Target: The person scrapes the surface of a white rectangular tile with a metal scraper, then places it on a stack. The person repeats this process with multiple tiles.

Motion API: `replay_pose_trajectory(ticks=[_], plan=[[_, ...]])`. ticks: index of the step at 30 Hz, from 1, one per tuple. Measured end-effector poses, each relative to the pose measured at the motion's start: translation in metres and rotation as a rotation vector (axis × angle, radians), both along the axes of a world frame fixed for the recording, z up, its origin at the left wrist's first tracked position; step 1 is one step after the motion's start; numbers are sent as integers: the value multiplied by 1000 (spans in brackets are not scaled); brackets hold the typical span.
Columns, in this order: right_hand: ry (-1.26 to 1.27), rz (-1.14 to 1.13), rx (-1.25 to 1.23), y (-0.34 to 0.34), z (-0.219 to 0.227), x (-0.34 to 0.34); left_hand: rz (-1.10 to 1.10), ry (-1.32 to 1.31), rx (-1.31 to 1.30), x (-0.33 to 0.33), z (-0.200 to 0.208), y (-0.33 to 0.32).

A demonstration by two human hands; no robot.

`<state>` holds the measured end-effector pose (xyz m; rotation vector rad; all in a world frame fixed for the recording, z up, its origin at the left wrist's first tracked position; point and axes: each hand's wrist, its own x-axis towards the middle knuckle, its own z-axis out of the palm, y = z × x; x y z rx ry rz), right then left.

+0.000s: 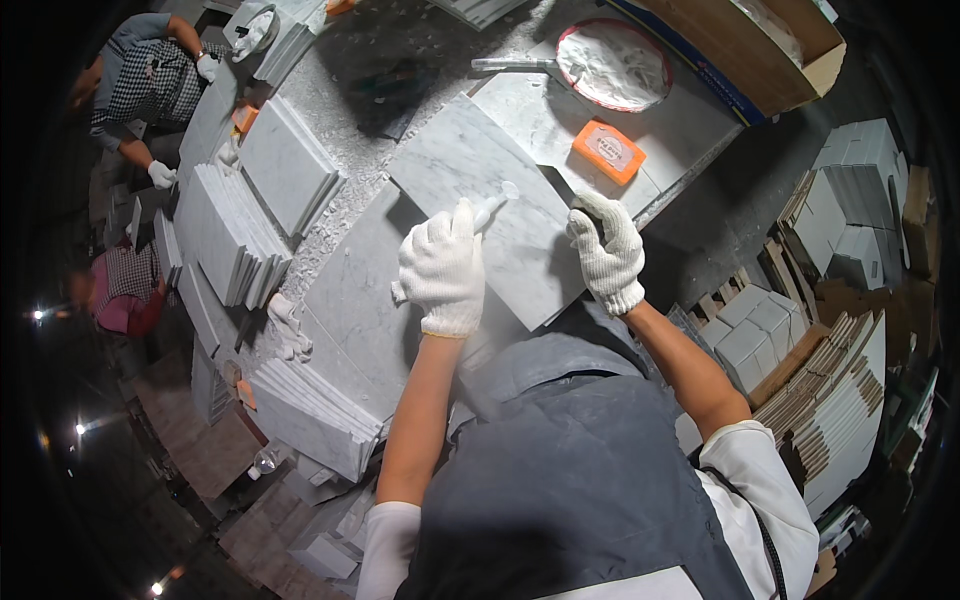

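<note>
Surface work on the grey-veined marble slab (515,235) seems to be the step in hand. The slab lies at the centre of the view, its long sides running from 11 to 5 o'clock. From its middle, the left hand (443,270) is at 7 o'clock, closed on a small pale tool (488,212) whose tip reaches up over the slab. The right hand (610,250) is at 4 o'clock, fingers curled close by the slab's edge; I cannot tell whether it pinches anything or touches the stone.

The next move, I judge, calls for a steady slab and a light, flat touch of the tip.

The slab is a straight-edged rectangle, pale grey with soft darker streaks and a faint sheen. Shadow along its 9 o'clock side suggests it sits raised; what supports it is hidden. Toward 1 o'clock is a red-rimmed bowl (612,65) of white material; at 2 o'clock, an orange box (608,151). The tool's tip is small, rounded and whitish; whether it meets the stone is unclear.
</note>
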<state>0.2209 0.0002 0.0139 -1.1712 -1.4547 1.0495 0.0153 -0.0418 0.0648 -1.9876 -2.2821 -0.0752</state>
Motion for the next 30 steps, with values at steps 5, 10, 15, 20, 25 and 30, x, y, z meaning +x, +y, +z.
replay_pose_trajectory(ticks=[5,10,15,20,25,30], plan=[[-12,-2,-58,0,2,1,27,-13,-27,1,2,0],[-16,-3,-59,-1,3,0,-8,98,112,-1,-3,3],[-19,-5,-48,0,3,0,-20,121,129,0,-4,4],[-30,-6,-40,0,3,0,-40,160,193,2,-2,4],[-8,-8,-43,-1,2,0,-35,129,121,0,-1,2],[17,-4,-64,-1,1,0,-47,129,157,0,-2,3]])
